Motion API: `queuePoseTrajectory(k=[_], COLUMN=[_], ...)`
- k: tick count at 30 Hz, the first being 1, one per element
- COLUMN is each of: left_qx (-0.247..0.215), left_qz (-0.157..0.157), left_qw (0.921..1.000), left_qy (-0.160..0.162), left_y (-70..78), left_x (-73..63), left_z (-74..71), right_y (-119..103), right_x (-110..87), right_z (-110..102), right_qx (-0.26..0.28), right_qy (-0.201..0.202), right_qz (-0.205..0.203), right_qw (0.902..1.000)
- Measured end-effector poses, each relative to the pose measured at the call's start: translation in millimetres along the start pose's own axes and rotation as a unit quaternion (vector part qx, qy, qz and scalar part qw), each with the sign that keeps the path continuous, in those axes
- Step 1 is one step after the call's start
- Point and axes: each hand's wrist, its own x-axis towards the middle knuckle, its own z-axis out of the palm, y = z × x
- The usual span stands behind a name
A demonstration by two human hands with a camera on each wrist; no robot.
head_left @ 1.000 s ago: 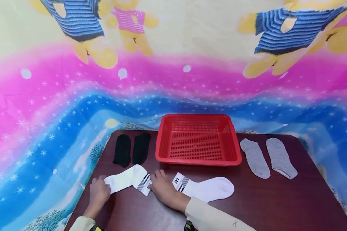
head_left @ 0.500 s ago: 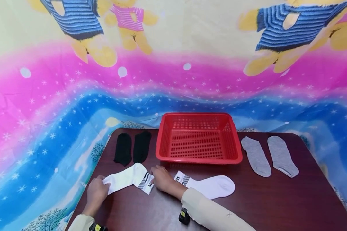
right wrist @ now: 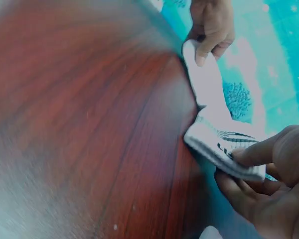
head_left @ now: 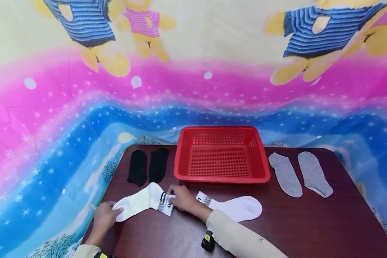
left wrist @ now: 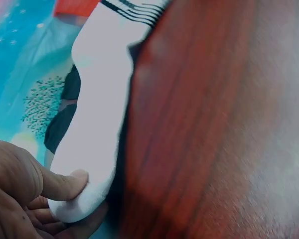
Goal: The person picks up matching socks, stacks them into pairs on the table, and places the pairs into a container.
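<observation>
A white sock (head_left: 137, 202) with black stripes at its cuff stretches between both hands above the table's left side. My left hand (head_left: 104, 217) pinches its toe, thumb on top and fingers beneath, as the left wrist view shows. At the other end my right hand (head_left: 181, 198) pinches the cuff edge; in the right wrist view the thumb (right wrist: 256, 152) lies over the lettering and the fingers lie under. A second white striped sock (head_left: 238, 208) lies flat to the right, partly hidden behind the right forearm.
Behind the hands stands a red plastic basket (head_left: 221, 179). Two black socks (head_left: 137, 166) lie left of it, two grey socks (head_left: 315, 175) right of it. All rest on a dark brown table (head_left: 309, 229), with a printed cloth (head_left: 193, 89) hanging behind.
The left hand has drawn slightly left and down with the toe. The right hand now pinches the cuff edge, having shifted slightly, and the sock is straighter. Other socks and the basket stay put.
</observation>
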Motion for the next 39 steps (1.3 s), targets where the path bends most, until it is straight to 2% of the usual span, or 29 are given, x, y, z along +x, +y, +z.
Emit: queuePoseTrajectory(k=[4,6,9,13,17,22,25,28,35,39], left_qx=[-0.041,-0.072,-0.129,-0.183,-0.181,-0.157,-0.165,-0.181,-0.195,-0.203], left_qz=[0.009,0.003,-0.017,-0.035,-0.035,-0.034,-0.026,-0.018,-0.003,0.021], left_qw=[0.9991,0.9973,0.9908,0.9808,0.9802,0.9834,0.9819,0.9792,0.9762,0.9734], left_qy=[-0.004,-0.014,-0.037,-0.058,-0.072,-0.085,-0.090,-0.089,-0.094,-0.105], left_y=[0.8,2.1,5.0,12.4,22.6,38.1,48.6,58.7,79.9,93.9], left_x=[-1.3,-2.5,-4.8,-11.0,-18.1,-22.3,-24.5,-28.0,-40.8,-46.1], left_z=[-3.4,-5.3,-8.3,-10.3,-12.4,-16.6,-16.4,-13.4,-3.3,4.6], right_y=[-1,-2,-2,0,5,9,10,13,29,40], right_x=[-7.9,-12.9,-20.4,-31.9,-43.3,-55.5,-63.4,-72.4,-98.2,-114.2], right_z=[-7,-12,-21,-33,-44,-60,-69,-77,-92,-105], right_qx=[0.072,0.101,0.138,0.149,0.159,0.225,0.225,0.210,0.241,0.252], right_qy=[-0.001,-0.003,-0.006,-0.016,-0.031,-0.049,-0.049,-0.045,-0.046,-0.048], right_qz=[0.042,0.060,0.071,0.076,0.078,0.086,0.087,0.086,0.085,0.083], right_qw=[0.9965,0.9931,0.9878,0.9858,0.9837,0.9693,0.9691,0.9729,0.9656,0.9628])
